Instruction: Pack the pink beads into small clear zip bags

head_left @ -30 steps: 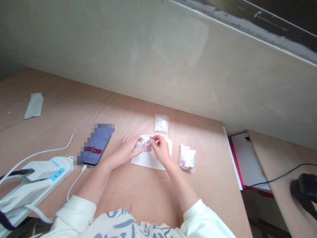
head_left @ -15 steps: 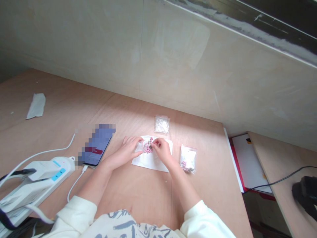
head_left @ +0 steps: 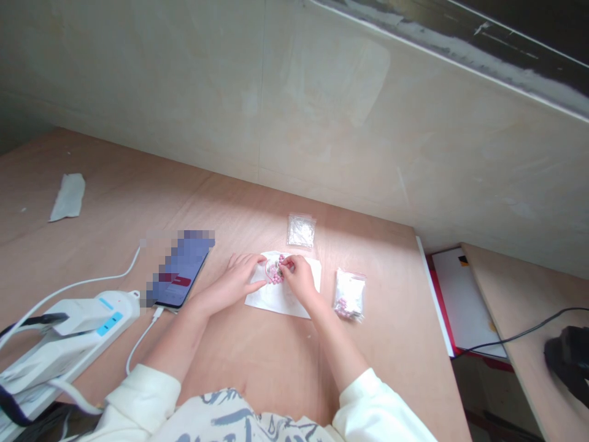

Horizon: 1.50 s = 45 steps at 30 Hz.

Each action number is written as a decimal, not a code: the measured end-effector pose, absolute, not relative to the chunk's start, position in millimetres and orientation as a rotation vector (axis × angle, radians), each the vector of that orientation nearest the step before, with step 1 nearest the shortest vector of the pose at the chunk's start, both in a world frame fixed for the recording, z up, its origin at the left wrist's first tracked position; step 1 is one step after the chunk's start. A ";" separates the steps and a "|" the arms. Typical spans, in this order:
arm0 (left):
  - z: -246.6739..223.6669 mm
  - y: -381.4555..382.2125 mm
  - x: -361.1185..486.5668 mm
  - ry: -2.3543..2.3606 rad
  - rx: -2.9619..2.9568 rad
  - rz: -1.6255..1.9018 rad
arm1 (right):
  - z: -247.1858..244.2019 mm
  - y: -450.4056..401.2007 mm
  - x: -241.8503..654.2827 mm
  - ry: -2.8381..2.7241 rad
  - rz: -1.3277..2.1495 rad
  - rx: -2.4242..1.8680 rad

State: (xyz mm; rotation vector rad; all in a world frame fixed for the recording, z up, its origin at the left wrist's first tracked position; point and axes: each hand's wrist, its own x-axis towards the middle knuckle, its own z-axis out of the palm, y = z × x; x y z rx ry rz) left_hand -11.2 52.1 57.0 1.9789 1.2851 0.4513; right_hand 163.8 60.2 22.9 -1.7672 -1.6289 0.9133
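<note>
Right hand (head_left: 299, 275) shifted slightly | pinched, seemingly on pink beads (head_left: 275, 279) | left hand (head_left: 237, 274) half-open at white paper (head_left: 275, 300)

Desk (head_left: 257, 362) looks smooth wood; sheet (head_left: 278, 302), matt paper; bags (head_left: 302, 232), glossy plastic; phone (head_left: 189, 267), glossy; sleeves (head_left: 380, 402), matt cloth.

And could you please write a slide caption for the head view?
Right hand at pink beads on a white sheet, left hand open beside them.

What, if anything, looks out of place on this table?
Perhaps the pale, uneven-edged scrap at far left: it lies alone, well away from the pink beads on the white sheet.
</note>
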 end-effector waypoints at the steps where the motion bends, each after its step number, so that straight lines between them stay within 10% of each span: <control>1: 57.2 52.1 -10.8 1.282 1.983 0.453 | 25.6 60.0 163.2 -1.619 0.927 -1.769; 45: 85.8 40.0 2.7 1.168 1.586 0.650 | 80.2 16.9 164.0 -1.466 1.142 -1.491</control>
